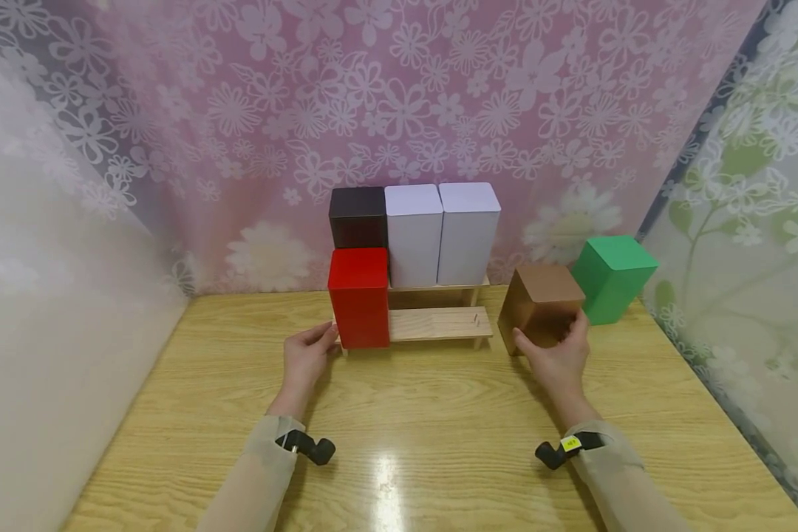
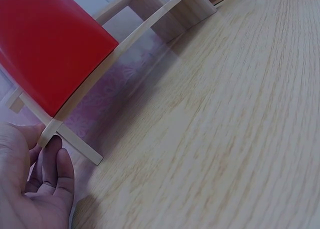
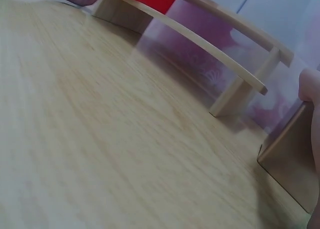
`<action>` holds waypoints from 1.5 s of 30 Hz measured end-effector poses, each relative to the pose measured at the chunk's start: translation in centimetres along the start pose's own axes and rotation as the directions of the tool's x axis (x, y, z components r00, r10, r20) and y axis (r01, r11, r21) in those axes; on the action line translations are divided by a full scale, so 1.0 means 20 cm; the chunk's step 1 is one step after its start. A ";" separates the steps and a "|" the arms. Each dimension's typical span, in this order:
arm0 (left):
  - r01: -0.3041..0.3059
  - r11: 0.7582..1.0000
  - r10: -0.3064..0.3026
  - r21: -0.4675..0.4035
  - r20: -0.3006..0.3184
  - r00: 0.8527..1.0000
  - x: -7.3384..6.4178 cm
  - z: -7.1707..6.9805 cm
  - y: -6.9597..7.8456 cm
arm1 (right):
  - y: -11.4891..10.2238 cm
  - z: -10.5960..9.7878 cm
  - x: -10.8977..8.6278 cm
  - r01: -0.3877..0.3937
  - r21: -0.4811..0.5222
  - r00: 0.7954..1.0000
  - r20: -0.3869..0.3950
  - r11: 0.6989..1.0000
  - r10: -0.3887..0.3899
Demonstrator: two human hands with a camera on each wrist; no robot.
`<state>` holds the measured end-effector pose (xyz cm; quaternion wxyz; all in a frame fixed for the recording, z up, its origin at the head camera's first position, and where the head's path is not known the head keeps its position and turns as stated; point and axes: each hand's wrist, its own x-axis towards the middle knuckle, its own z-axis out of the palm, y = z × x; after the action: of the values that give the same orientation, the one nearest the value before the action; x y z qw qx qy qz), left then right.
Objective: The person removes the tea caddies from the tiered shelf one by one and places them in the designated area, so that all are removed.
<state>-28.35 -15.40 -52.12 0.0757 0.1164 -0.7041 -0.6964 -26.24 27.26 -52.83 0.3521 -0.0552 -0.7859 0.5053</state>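
while the right hand (image 1: 561,362) holds the brown box (image 1: 539,303) low down, its thumb on one side and its fingers on another, the box is at the table (image 1: 425,414) just to the right of the wooden shelf (image 1: 439,324), apart from it; whether its whole base touches the wood is hard to tell. the left hand (image 1: 307,360) has its grip closed on the left end of the shelf's lower step, thumb and fingers pinching the board beside the leg. on that step, at its left end, stands the red box (image 1: 359,303), upright, with bare board to its right. on the upper step behind, two white boxes (image 1: 414,236) stand side by side, and to their left is a black box (image 1: 359,214), its lower part hidden by the red one. just behind the brown box and further right, a green box (image 1: 615,277) stands on the table, near the sheet on that side. both arms wear pale sleeves (image 1: 259,465), with a small black camera (image 1: 315,448) at each wrist, the right one bearing a yellow label (image 1: 571,443). behind it all hangs a pink curtain (image 1: 399,89) with white flowers.
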 end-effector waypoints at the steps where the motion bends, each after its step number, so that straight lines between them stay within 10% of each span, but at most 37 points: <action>1: 0.001 1.000 -0.001 -0.003 -0.001 1.000 0.00 0.00 0.00 | 0.00 0.00 0.01 -0.002 -0.006 1.000 0.005 1.000 0.002; 45: -0.014 1.000 0.014 -0.012 0.005 1.000 0.00 0.00 -0.01 | 0.11 0.14 0.26 -0.015 -0.025 0.996 0.082 1.000 0.017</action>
<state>-28.44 -15.39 -52.25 0.0795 0.1096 -0.7010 -0.7002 -32.43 28.60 -52.70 0.3148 -0.0450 -0.8054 0.5003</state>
